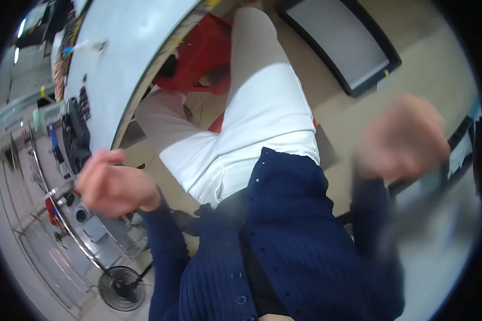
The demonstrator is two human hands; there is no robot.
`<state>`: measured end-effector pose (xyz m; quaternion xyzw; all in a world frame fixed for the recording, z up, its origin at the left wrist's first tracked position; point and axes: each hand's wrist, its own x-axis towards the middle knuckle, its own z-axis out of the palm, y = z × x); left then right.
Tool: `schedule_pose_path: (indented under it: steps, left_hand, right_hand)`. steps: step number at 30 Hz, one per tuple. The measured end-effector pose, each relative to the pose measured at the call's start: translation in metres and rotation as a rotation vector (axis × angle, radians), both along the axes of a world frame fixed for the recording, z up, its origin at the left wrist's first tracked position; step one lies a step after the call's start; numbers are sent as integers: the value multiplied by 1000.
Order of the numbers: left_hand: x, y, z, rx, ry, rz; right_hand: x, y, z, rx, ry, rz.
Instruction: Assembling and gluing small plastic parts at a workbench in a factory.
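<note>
My left hand (117,187) is raised on the left, in front of the blue-white table (120,32). Its fingers are loosely bent and a little apart, and nothing shows in them. On the far right hangs my right hand (404,139), badly smeared by motion. Its fingers cannot be told apart, so whether it is open or closed is unclear. Dark blue knitted sleeves cover both arms. Between the hands are my dark blue buttoned cardigan (300,230) and white trousers (268,107).
A red plastic stool (206,59) stands partly under the table edge. At the upper right, a black-framed panel with a grey face (340,40) is by the beige floor (428,48). A black fan (122,289) and metal racks (16,214) are on the left.
</note>
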<state>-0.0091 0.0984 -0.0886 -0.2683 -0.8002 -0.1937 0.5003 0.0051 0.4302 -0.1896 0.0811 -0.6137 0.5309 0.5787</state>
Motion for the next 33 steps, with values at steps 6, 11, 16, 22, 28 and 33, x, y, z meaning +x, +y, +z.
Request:
schedule_pose_path:
  steps: [6,11,16,22,28,33]
  left_hand:
    - [26,-62,122,171,402,-149]
    - [21,-70,98,594,533,-267]
    - [40,-131,37,1431,732,187]
    - [43,-129,-31,1809,631,330]
    - [57,-84,-100,1896,269,336]
    - [50,-83,-143,1888,140,341]
  right_hand:
    - [-23,-71,34,274,126,431]
    - [-99,-195,-112,412,-726,761]
    - [-201,-292,-196,865,-746,549]
    - [-308,-272,-252,1117,-647,526]
    - [-308,-293,-236,1145,-603,734]
    - [-307,-303,-228,1102,-636,814]
